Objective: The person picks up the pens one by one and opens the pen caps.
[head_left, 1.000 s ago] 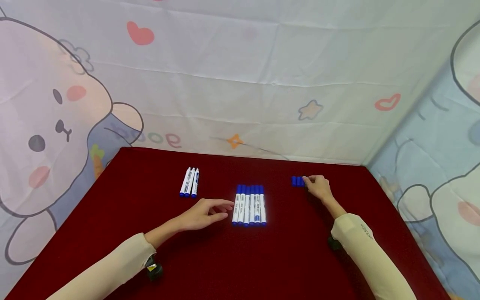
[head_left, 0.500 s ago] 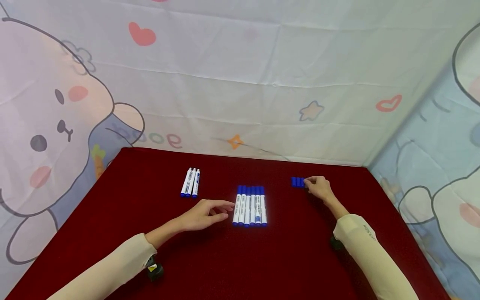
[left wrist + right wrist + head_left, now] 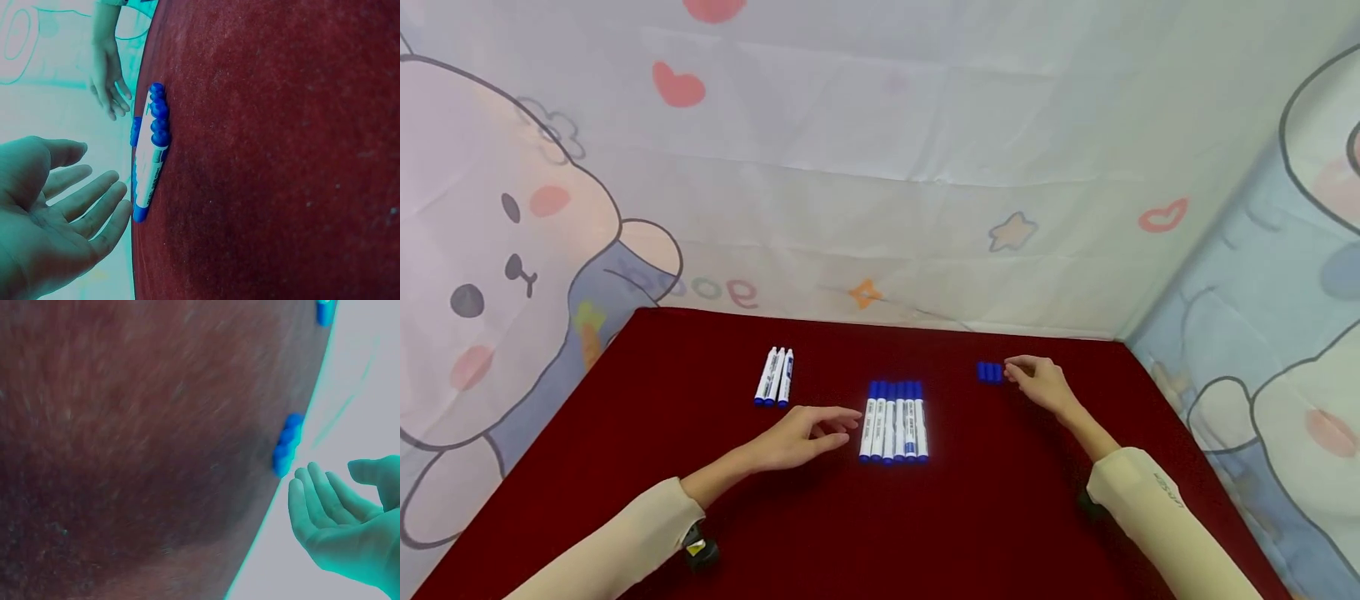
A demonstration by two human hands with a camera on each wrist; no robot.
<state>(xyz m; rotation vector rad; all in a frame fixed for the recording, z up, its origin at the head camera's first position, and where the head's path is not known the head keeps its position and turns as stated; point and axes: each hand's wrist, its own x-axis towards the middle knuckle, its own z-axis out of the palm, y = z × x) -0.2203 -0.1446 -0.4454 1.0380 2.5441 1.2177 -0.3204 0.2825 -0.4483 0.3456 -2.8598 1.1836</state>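
Note:
Side by side on the cloth lie several capped blue markers (image 3: pixel 893 425), caps pointing away from the person. At their left edge hovers my left hand (image 3: pixel 801 437), fingers loosely extended and holding nothing; its open palm (image 3: pixel 53 225) shows in the left wrist view. Three blue marker caps (image 3: pixel 989 372) form a small row at the back right. Just to their right is my right hand (image 3: pixel 1043 387), with a slight gap between its fingertips and the caps. In the right wrist view that hand (image 3: pixel 344 528) is relaxed and holds nothing, close beside the caps (image 3: pixel 287 447).
Three uncapped markers (image 3: pixel 774 377) with white tips lie together at the back left. Dark red cloth (image 3: pixel 970 525) covers the table. Behind and to the right hangs a pale printed curtain (image 3: pixel 880 192) with cartoon figures.
My right hand has let go of the cap row and drawn slightly right, away from it. My left hand stays beside the capped markers. The head view has shifted a little.

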